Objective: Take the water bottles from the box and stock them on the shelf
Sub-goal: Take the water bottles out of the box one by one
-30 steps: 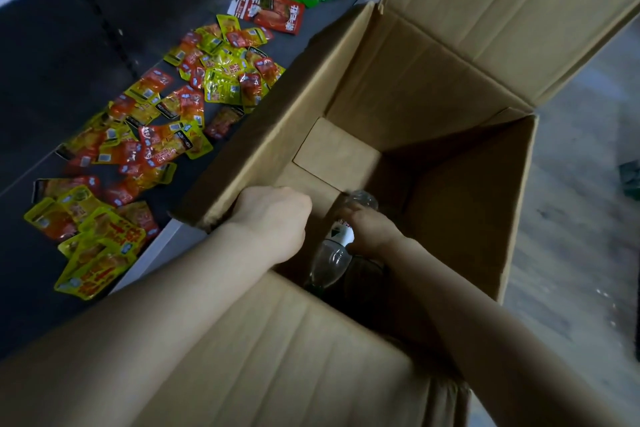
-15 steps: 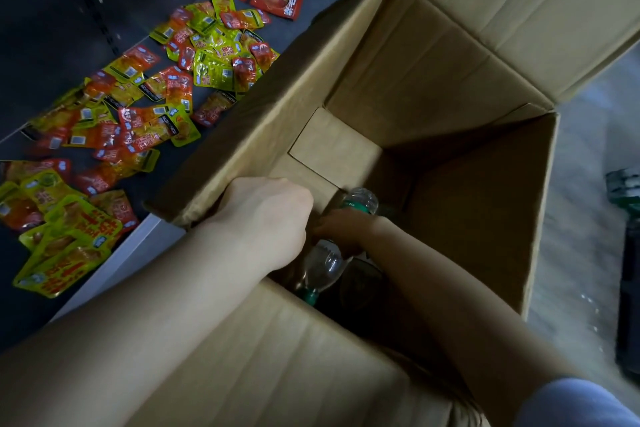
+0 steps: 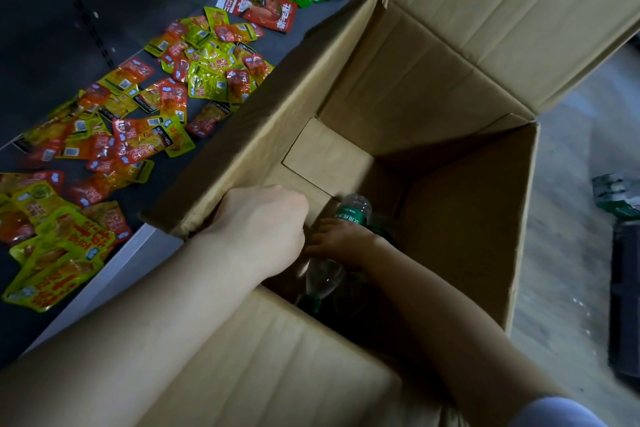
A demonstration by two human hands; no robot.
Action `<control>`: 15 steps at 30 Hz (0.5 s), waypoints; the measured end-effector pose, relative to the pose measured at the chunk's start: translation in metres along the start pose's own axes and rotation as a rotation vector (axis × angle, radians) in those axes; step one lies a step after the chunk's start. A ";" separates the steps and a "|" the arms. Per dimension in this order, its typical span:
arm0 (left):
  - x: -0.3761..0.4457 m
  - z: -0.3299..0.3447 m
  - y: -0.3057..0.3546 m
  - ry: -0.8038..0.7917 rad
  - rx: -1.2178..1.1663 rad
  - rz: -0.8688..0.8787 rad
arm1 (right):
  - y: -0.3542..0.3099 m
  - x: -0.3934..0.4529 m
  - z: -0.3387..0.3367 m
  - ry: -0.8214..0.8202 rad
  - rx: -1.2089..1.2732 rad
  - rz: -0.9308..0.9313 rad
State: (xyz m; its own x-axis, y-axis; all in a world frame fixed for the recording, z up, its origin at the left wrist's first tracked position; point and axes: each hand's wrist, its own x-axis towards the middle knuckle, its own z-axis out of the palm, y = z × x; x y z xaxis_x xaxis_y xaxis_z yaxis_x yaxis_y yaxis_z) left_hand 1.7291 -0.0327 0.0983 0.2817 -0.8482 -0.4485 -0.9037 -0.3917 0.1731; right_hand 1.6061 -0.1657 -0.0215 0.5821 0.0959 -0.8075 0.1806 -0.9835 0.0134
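A big open cardboard box (image 3: 519, 225) fills the middle of the view. Deep inside it lies a clear water bottle (image 3: 322, 279) with a green label and a green cap pointing toward me. My right hand (image 3: 341, 241) reaches down into the box and grips this bottle around its middle. My left hand (image 3: 263, 229) holds the near corner of the box's left flap, with its fingers curled over the edge and hidden. The dark bottom of the box beside the bottle is hard to read. The shelf (image 3: 104, 284) lies to the left of the box.
Several red, yellow and green snack packets (image 3: 145, 135) lie scattered over the dark shelf board. A grey floor runs along the right, with a dark object (image 3: 623, 288) at the right edge. The box's far flaps stand open.
The bottle has turned in my right hand, so its green label now faces up. My left hand stays on the flap. The view has shifted slightly.
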 end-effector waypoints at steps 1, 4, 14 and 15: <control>0.000 -0.003 0.002 0.008 -0.040 0.006 | 0.000 -0.003 -0.002 0.024 -0.009 -0.004; -0.012 -0.021 0.007 0.068 -0.115 0.038 | 0.002 -0.015 -0.007 0.048 0.002 0.004; -0.030 -0.046 0.002 0.075 -0.178 0.064 | 0.007 -0.078 -0.035 0.279 0.426 0.199; -0.031 -0.049 0.000 0.078 -0.193 0.062 | 0.006 -0.084 -0.035 0.331 0.499 0.235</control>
State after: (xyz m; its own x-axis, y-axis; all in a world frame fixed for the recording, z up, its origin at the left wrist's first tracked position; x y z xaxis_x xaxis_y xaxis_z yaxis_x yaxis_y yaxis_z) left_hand 1.7360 -0.0242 0.1557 0.2580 -0.8951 -0.3636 -0.8439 -0.3921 0.3663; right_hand 1.5863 -0.1743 0.0675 0.7896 -0.1669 -0.5905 -0.3259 -0.9294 -0.1730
